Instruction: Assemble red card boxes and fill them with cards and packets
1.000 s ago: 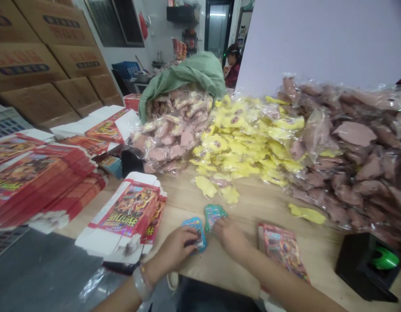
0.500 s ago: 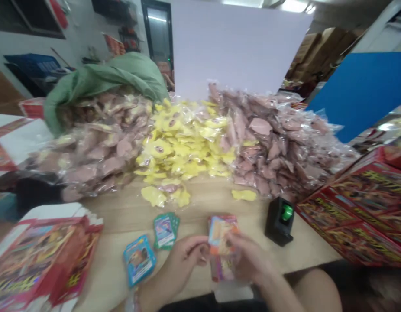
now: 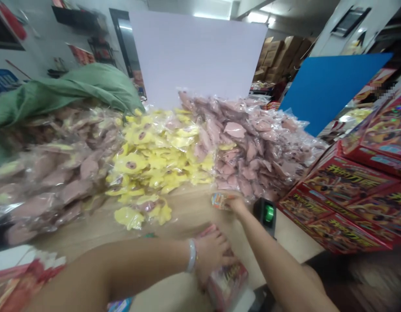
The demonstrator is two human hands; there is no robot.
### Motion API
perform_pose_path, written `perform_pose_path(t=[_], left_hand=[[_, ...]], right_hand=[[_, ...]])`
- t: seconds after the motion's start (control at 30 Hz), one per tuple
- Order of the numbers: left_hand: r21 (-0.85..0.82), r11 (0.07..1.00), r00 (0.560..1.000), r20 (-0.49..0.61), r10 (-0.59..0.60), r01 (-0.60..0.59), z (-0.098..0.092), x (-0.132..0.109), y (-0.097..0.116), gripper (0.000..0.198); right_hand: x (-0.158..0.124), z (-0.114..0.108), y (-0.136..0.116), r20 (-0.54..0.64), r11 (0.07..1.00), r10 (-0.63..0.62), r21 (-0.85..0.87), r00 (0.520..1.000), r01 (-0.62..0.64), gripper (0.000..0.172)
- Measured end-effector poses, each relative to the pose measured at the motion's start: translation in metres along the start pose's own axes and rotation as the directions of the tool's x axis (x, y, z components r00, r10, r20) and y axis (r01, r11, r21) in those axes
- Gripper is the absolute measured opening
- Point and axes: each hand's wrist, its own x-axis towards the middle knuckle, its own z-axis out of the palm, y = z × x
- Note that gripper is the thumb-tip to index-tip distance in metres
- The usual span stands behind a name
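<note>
My left hand (image 3: 215, 253), with a pale bracelet at the wrist, lies over a red and pink box (image 3: 228, 281) at the table's front, its fingers spread on the box. Farther out, my right hand (image 3: 234, 202) pinches an orange and blue card (image 3: 220, 200) beside the pink packets. Just right of that hand stands a black device with a green light (image 3: 268, 213). My left forearm covers most of the card piles; part of a blue card (image 3: 120, 304) shows below it.
Yellow bagged pieces (image 3: 161, 151) and pink bagged pieces (image 3: 252, 147) are heaped across the back. A green sack (image 3: 90, 86) is at left, flattened red cartons (image 3: 12, 281) at front left. Red boxes (image 3: 346, 180) are stacked at right, before a blue panel (image 3: 330, 91).
My right hand has moved forward with the card, away from my left hand. My left hand has moved onto the red box. The camera view has shifted to the right.
</note>
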Motion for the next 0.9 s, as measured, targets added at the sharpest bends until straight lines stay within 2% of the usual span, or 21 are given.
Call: perform_pose_path(t=[0.07,0.1,0.17,0.23,0.27,0.33,0.43,0.5,0.57,0.63,0.7,0.73,0.77,0.83,0.87,0.9], left_hand=[[-0.073,0.988,0.988,-0.059,-0.141,0.137,-0.007,-0.008,0.000,0.102],[-0.131,0.966,0.966,-0.103,-0.238,0.224,-0.011,-0.015,-0.002,0.101],[-0.249,0.884,0.877,-0.181,-0.444,0.396,-0.020,-0.029,-0.004,0.103],[-0.322,0.800,0.779,-0.228,-0.585,0.506,-0.028,-0.042,-0.003,0.107],[-0.337,0.775,0.743,-0.249,-0.621,0.534,-0.031,-0.047,-0.001,0.107],[-0.326,0.765,0.703,-0.306,-0.642,0.556,-0.038,-0.051,0.007,0.105],[-0.239,0.783,0.675,-0.404,-0.618,0.574,-0.048,-0.050,0.025,0.098],[-0.174,0.794,0.670,-0.451,-0.590,0.582,-0.052,-0.046,0.037,0.094],[-0.136,0.802,0.671,-0.477,-0.568,0.582,-0.054,-0.042,0.048,0.092],[-0.122,0.810,0.678,-0.485,-0.553,0.574,-0.053,-0.037,0.057,0.091],[-0.135,0.805,0.666,-0.493,-0.560,0.577,-0.050,-0.033,0.065,0.090],[-0.155,0.791,0.642,-0.502,-0.579,0.592,-0.049,-0.031,0.070,0.089],[-0.188,0.767,0.606,-0.511,-0.610,0.614,-0.048,-0.029,0.075,0.090],[-0.296,0.706,0.520,-0.508,-0.687,0.644,-0.048,-0.028,0.088,0.094],[-0.370,0.688,0.504,-0.482,-0.717,0.624,-0.048,-0.028,0.096,0.098],[-0.459,0.679,0.521,-0.435,-0.734,0.573,-0.050,-0.030,0.103,0.102]], right_hand=[[-0.010,-0.029,-0.010,0.021,0.995,0.054,0.083,0.998,-0.056,0.023],[-0.020,-0.045,-0.015,0.024,0.990,0.060,0.124,0.998,-0.063,0.022],[-0.049,-0.076,-0.024,0.014,0.972,0.040,0.233,0.999,-0.042,0.024],[-0.085,-0.096,-0.027,-0.007,0.951,0.017,0.309,1.000,-0.014,0.030],[-0.102,-0.101,-0.027,-0.027,0.953,0.014,0.301,1.000,-0.005,0.032],[-0.131,-0.104,-0.022,-0.098,0.983,0.006,0.185,0.995,0.012,0.034],[-0.153,-0.099,-0.017,-0.245,0.991,-0.095,-0.111,0.965,0.070,0.033],[-0.156,-0.094,-0.019,-0.265,0.962,-0.183,-0.245,0.947,0.117,0.032],[-0.158,-0.087,-0.024,-0.174,0.956,-0.204,-0.250,0.963,0.157,0.031],[-0.160,-0.081,-0.031,0.070,0.986,-0.136,-0.086,0.988,0.142,0.033],[-0.164,-0.077,-0.040,0.342,0.988,-0.048,0.156,0.938,-0.006,0.036],[-0.167,-0.077,-0.044,0.419,0.963,-0.023,0.252,0.908,-0.092,0.037],[-0.171,-0.078,-0.049,0.447,0.940,-0.014,0.311,0.894,-0.141,0.038],[-0.180,-0.081,-0.059,0.441,0.943,-0.049,0.316,0.896,-0.104,0.034],[-0.185,-0.084,-0.065,0.466,0.964,-0.090,0.262,0.880,-0.040,0.030],[-0.190,-0.087,-0.070,0.532,0.982,-0.126,0.185,0.837,0.030,0.027]])
